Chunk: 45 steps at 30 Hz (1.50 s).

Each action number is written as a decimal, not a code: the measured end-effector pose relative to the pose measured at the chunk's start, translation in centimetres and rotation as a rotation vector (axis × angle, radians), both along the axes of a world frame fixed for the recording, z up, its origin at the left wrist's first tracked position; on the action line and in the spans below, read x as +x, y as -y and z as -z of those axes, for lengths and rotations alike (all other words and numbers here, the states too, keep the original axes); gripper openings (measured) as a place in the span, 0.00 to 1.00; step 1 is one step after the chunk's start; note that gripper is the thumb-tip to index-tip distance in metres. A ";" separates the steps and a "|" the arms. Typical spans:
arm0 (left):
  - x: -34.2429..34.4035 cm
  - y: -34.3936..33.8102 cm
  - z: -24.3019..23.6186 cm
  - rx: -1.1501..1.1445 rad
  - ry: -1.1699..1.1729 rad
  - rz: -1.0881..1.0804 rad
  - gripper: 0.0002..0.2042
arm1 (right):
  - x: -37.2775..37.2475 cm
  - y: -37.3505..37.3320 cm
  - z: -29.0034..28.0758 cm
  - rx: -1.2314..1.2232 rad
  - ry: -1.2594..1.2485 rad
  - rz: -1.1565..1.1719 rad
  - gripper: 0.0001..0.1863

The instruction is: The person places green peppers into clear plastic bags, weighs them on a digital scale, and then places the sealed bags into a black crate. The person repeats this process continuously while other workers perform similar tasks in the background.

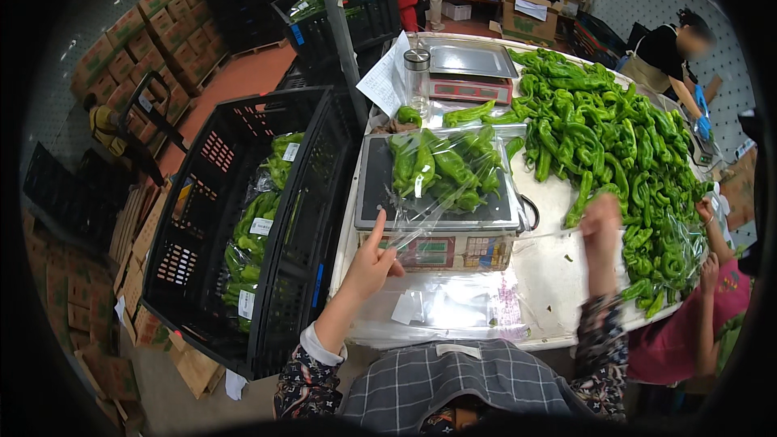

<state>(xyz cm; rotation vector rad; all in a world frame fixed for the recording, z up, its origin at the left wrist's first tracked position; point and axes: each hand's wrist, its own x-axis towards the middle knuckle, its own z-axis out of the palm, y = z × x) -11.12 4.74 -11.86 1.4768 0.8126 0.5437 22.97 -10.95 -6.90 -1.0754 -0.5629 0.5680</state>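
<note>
A clear plastic bag of green peppers [441,163] lies on the pan of a weighing scale [374,194], its loose mouth trailing over the front edge. My left hand [372,263] is at the scale's front left corner, index finger stretched out and thumb apart, holding nothing. To the right of the scale, my right hand [600,222] is raised beside the near left side of a big heap of green peppers [599,125]. Motion smears its fingers, so I cannot make out whether they hold anything.
A black crate [202,218] on the left holds several labelled bags of peppers. Behind the scale stand a glass jar [417,81] and a second scale [469,65]. A person in pink [688,324] works at the right, close to my right arm. Plastic sheets [453,307] lie at the front edge.
</note>
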 end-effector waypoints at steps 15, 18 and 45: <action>1.1 -3.1 0.7 1.321 -0.138 0.022 0.35 | -3.1 -2.8 1.7 -0.351 2.018 -0.007 0.27; 2.1 -3.2 -0.9 1.295 -0.087 0.058 0.11 | -3.8 -3.8 0.6 -0.242 1.950 -0.266 0.12; 4.2 -6.0 1.5 0.313 0.046 -0.427 0.13 | -6.3 -7.3 6.8 -0.494 -0.042 -0.257 0.04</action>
